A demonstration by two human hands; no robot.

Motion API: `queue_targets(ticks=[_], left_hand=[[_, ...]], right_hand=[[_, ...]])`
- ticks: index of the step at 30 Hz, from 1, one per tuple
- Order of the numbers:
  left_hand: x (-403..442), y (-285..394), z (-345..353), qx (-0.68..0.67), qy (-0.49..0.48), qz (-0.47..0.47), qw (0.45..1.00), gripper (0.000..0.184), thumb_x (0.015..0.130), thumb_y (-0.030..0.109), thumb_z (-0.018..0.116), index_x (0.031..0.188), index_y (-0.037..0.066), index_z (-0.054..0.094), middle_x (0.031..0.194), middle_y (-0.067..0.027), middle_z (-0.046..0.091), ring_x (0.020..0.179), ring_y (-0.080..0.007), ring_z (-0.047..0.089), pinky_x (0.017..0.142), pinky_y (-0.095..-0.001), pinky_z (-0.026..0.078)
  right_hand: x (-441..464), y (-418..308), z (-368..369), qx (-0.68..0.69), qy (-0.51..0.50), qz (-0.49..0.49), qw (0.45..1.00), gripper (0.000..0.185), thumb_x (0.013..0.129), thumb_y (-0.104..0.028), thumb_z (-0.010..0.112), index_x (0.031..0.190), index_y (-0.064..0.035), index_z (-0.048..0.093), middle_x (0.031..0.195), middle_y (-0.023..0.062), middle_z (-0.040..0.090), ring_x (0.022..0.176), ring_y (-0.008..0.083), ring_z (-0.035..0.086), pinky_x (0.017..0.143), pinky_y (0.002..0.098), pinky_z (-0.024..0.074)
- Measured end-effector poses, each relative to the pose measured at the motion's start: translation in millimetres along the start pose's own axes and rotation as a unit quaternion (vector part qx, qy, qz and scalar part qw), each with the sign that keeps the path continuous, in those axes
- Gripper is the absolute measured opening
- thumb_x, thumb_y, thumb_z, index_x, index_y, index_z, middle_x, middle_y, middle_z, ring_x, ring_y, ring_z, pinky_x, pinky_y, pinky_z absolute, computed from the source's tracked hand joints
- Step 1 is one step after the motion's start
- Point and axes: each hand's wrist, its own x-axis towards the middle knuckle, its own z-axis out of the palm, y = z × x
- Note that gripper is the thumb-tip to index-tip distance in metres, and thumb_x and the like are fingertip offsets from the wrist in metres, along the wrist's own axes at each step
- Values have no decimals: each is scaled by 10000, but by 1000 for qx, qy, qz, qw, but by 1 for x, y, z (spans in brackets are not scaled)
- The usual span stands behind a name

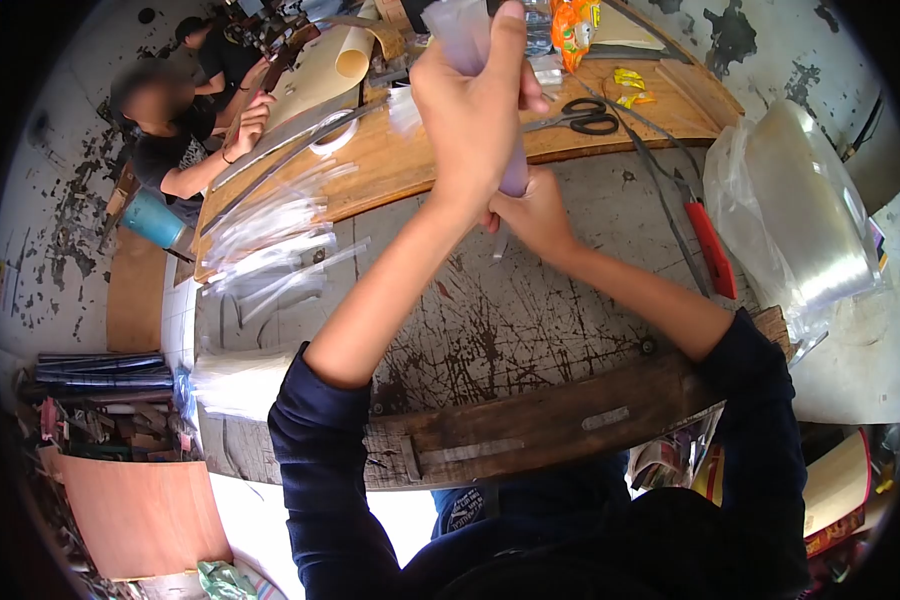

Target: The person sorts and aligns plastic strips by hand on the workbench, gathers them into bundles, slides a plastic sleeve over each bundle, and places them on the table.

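My left hand (pixel 470 115) is raised over the far part of the bench, its fingers wrapped round a long, translucent pale-purple plastic piece (pixel 515 172). The wider top of that piece sticks out above the fist. Just below and to the right, my right hand (pixel 537 215) is closed round the lower end. A short clear strip (pixel 500 245) hangs beneath my right hand. The fingers hide much of the held piece, so I cannot tell its exact kind. Black-handled scissors (pixel 590 117) lie on the wooden board right behind my hands.
Clear plastic strips (pixel 270 230) lie heaped at left, near a tape roll (pixel 333 133). A red-handled cutter (pixel 710 250) and a large clear plastic roll (pixel 810 190) are at right. An orange packet (pixel 574 35) stands at the back. Two people work at far left, one with a hand (pixel 250 125) raised.
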Motion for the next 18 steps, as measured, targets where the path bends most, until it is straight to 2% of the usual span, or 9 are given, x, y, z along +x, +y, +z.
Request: queue_targets(ticks=[2,4,9,11,12,13,15,16,18], left_hand=[[-1,-4,2,-25,6,21,999,349,862,293,577,633,36,519,525,-28,512,491,-110,526,500,-232,396],[-5,-16,0,63,30,29,997,290,858,199,586,670,-15,535,496,-30,528,452,-104,553,430,-241,432],[-8,-20,-2,24,-21,-13,999,318,862,218,574,643,-7,523,479,-38,525,446,-123,566,437,-257,434],[-5,-15,-2,6,-13,-29,999,349,893,288,525,632,64,468,506,-6,437,473,-92,469,445,-215,331],[-1,-16,-5,6,-12,-29,999,349,893,288,525,632,64,468,506,-6,437,473,-92,469,445,-215,331],[7,-17,-11,-52,1,-30,998,323,898,291,516,666,71,465,515,3,416,463,-80,416,434,-218,298],[12,-14,-17,-121,18,-40,992,254,913,309,486,773,100,449,565,28,365,485,-61,310,447,-221,239],[14,-14,-22,-122,19,-40,992,254,913,309,486,773,100,449,565,28,365,485,-61,310,447,-221,239],[16,-14,-37,-199,69,-80,974,231,924,312,468,813,112,435,605,33,375,533,-61,349,499,-208,290]], right_hand=[[-2,-2,1,-18,10,-6,1000,277,796,-230,658,688,14,585,556,44,576,470,88,539,436,230,423],[-3,-1,0,-38,19,-15,999,285,799,-237,653,682,13,581,548,43,572,466,89,538,432,229,420],[-4,2,-1,-27,-2,22,999,301,804,-250,651,655,-3,566,526,30,559,440,87,524,407,227,399],[-2,-1,-2,-34,-16,33,999,308,805,-254,652,645,-8,559,520,24,550,434,84,516,403,229,394],[-1,-4,-2,-41,-26,44,998,315,806,-258,653,635,-12,552,513,18,541,427,80,507,398,232,389],[0,-8,-2,-41,-27,44,998,315,806,-258,653,635,-12,552,513,18,541,427,80,507,398,232,389],[3,-19,-4,-95,-85,47,991,349,796,-289,663,611,-20,540,489,6,510,407,79,485,391,237,381],[7,-25,-8,-96,-86,47,991,349,796,-289,663,611,-20,540,489,6,510,407,79,485,391,237,381],[18,-37,-22,-178,-218,134,950,372,783,-329,668,632,-12,547,471,0,476,396,89,473,384,242,375]])
